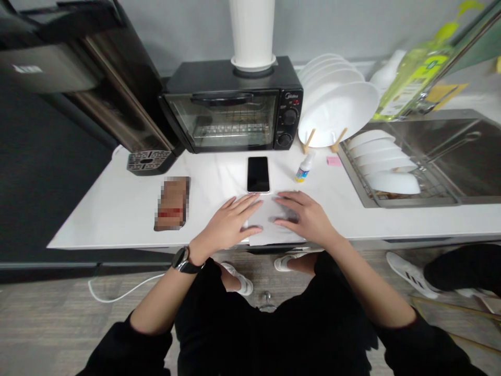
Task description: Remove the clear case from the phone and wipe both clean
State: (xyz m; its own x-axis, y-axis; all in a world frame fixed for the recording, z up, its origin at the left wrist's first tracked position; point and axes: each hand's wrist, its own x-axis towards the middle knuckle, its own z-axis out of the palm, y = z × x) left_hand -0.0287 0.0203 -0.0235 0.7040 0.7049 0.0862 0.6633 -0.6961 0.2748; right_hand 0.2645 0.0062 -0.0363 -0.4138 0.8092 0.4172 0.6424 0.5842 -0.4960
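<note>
At the far left of the white counter point(117, 209), a dark drinks machine point(97, 89) is seen, with its round drip grille point(147, 160) resting on the counter's back edge. Nearer the front edge, a flat brown object point(173, 203) lies blurred, so it cannot be identified.

The left hand point(229, 223), with a black watch point(183, 259) worn on the wrist, is laid flat with fingers spread on the left part of a white paper sheet point(270, 222). The sheet lies at the counter's front edge, slightly overhanging it, just in front of a black smartphone point(258, 174) lying face up. Behind the phone stands a black toaster oven point(233, 107), with a white cylinder point(252, 34) set on top.

The right hand point(307, 216) is pressed palm down on the sheet's right part; nothing is grasped by either hand, both being opened out flat. A small white bottle point(304, 168) lies beyond the right hand, near a pink sticky note point(334, 161). White plates point(336, 109) are stood in a wooden rack, and further plates point(381, 162) are held in a wire rack over the steel sink point(450, 151). A yellow-green bottle point(415, 78) is seen behind. Another person's white shoe point(409, 268) shows on the floor at the right.
</note>
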